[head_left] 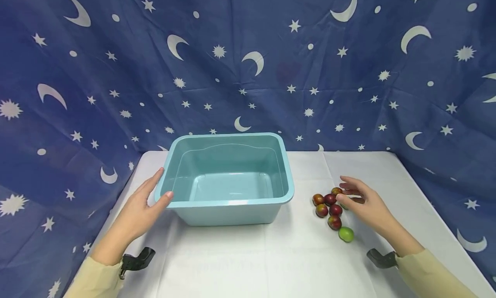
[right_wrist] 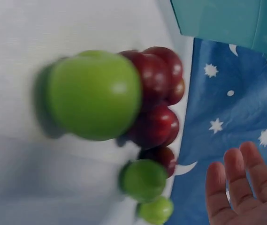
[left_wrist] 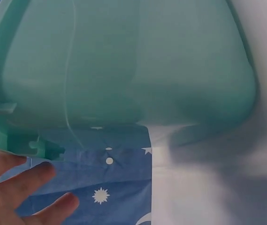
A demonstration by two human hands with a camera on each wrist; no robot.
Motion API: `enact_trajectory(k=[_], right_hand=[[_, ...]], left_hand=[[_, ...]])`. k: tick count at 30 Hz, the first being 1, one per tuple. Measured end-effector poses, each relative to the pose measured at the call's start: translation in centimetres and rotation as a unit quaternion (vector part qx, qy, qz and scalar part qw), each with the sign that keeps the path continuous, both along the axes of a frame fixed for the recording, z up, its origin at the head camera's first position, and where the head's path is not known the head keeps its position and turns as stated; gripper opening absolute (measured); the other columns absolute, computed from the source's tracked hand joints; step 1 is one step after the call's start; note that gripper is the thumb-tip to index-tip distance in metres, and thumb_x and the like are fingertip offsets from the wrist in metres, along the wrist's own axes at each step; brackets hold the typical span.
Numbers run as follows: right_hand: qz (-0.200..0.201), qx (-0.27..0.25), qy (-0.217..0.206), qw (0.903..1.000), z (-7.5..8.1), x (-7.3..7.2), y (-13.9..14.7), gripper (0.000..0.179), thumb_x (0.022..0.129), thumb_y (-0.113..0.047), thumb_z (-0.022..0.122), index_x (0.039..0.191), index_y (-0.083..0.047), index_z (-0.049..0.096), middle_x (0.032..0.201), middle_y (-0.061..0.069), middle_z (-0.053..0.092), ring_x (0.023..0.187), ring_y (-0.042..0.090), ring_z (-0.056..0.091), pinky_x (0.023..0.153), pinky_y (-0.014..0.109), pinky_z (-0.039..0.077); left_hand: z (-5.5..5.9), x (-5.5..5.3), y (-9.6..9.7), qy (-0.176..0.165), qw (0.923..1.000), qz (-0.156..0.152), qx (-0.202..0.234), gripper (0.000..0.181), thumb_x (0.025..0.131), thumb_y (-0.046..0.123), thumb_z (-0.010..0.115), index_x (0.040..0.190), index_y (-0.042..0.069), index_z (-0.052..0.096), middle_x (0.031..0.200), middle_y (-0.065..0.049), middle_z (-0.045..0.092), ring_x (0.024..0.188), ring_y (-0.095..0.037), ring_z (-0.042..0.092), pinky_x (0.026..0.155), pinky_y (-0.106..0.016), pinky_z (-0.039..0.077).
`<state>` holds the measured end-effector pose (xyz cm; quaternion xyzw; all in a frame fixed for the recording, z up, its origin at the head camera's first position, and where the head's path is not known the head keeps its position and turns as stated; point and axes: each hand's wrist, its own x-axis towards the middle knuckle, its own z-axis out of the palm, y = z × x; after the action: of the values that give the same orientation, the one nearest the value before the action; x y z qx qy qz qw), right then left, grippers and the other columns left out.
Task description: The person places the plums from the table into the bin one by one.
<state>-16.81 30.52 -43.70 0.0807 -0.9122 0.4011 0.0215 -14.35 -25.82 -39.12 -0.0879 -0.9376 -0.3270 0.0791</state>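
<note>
A light blue-green plastic basin (head_left: pixel 228 214) stands on the white table, with nothing in it. My left hand (head_left: pixel 135 214) is at its left rim, thumb and fingers spread; in the left wrist view, loosely extended fingers (left_wrist: pixel 27 185) are beside the rim's underside, and contact is hard to tell. My right hand (head_left: pixel 366 205) hovers over the right side of a fruit cluster, fingers slightly bent and holding nothing. Several small red plum-like fruits (head_left: pixel 335 210) lie there. A round green fruit (head_left: pixel 346 234) sits at the near end; more green ones (right_wrist: pixel 145 180) show in the right wrist view.
A white cloth covers the table (head_left: pixel 232 263). Behind it and along its sides hangs a dark blue curtain (head_left: pixel 271 82) with moons and stars. The fruit lies to the right of the basin, with a stretch of tablecloth between them.
</note>
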Motion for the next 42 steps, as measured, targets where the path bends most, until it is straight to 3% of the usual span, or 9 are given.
enact_trajectory(k=[3,9,20,29,35,37,40,42], right_hand=[[0.002,-0.014,0.002,0.9999,-0.8,0.4,0.9,0.058,0.095,-0.034,0.062,0.146,-0.014,0.042,0.129,0.015,0.056,0.110,0.020,0.055,0.087,0.015,0.047],[-0.002,-0.031,-0.035,0.9989,-2.1,1.6,2.5,0.053,0.096,-0.032,0.061,0.142,-0.010,0.046,0.126,0.013,0.058,0.103,0.001,0.053,0.083,0.012,0.046],[0.021,-0.037,-0.115,0.9925,-4.4,2.3,3.4,0.050,0.093,-0.030,0.067,0.132,-0.003,0.052,0.118,0.011,0.061,0.098,0.013,0.059,0.079,0.022,0.052],[0.037,-0.014,-0.196,0.9797,-5.7,2.8,3.5,0.054,0.087,-0.037,0.072,0.128,-0.005,0.056,0.120,0.008,0.059,0.104,0.020,0.054,0.083,0.026,0.051],[0.038,0.014,-0.221,0.9744,-5.7,2.6,3.6,0.054,0.083,-0.042,0.074,0.123,-0.009,0.059,0.118,0.005,0.058,0.106,0.021,0.051,0.089,0.036,0.047],[0.041,0.016,-0.225,0.9735,-5.7,2.6,3.6,0.053,0.083,-0.042,0.074,0.122,-0.009,0.059,0.117,0.005,0.058,0.106,0.022,0.050,0.090,0.038,0.047],[0.039,0.016,-0.226,0.9732,-5.7,2.6,3.7,0.052,0.082,-0.043,0.075,0.120,-0.011,0.060,0.118,0.006,0.057,0.108,0.024,0.050,0.094,0.043,0.046],[0.039,0.018,-0.222,0.9741,-5.8,2.6,3.7,0.051,0.083,-0.043,0.075,0.119,-0.011,0.061,0.118,0.006,0.057,0.110,0.024,0.050,0.096,0.046,0.045]], left_hand=[[0.1,-0.1,-0.2,-0.003,1.0000,-0.003,0.007,0.070,0.097,0.042,0.056,0.155,0.028,0.021,0.153,-0.017,0.031,0.135,-0.044,0.031,0.098,-0.070,0.031],[0.1,-0.4,-0.5,-0.012,0.9995,-0.018,0.025,0.068,0.097,0.039,0.056,0.155,0.030,0.021,0.152,-0.018,0.032,0.133,-0.045,0.034,0.098,-0.069,0.033],[0.3,-0.9,-1.4,-0.042,0.9981,-0.027,0.035,0.063,0.099,0.038,0.053,0.154,0.037,0.022,0.150,-0.017,0.036,0.127,-0.049,0.040,0.094,-0.068,0.037],[0.3,-1.3,-1.9,-0.086,0.9950,-0.033,0.039,0.063,0.100,0.043,0.050,0.153,0.043,0.016,0.155,-0.014,0.027,0.131,-0.049,0.034,0.097,-0.071,0.033],[0.3,-1.3,-2.2,-0.075,0.9954,-0.039,0.045,0.063,0.100,0.039,0.051,0.154,0.040,0.019,0.152,-0.018,0.031,0.129,-0.050,0.036,0.097,-0.070,0.034],[0.2,-1.2,-2.3,-0.057,0.9962,-0.040,0.051,0.062,0.100,0.033,0.052,0.154,0.036,0.021,0.147,-0.021,0.038,0.126,-0.047,0.042,0.097,-0.063,0.039],[-0.1,-1.1,-2.0,-0.020,0.9962,-0.041,0.074,0.060,0.100,0.023,0.054,0.154,0.027,0.028,0.137,-0.024,0.048,0.117,-0.040,0.053,0.092,-0.036,0.052],[-0.3,-1.2,-1.7,-0.002,0.9947,-0.040,0.095,0.059,0.099,0.017,0.054,0.153,0.023,0.031,0.131,-0.023,0.053,0.113,-0.037,0.056,0.083,-0.019,0.053]])
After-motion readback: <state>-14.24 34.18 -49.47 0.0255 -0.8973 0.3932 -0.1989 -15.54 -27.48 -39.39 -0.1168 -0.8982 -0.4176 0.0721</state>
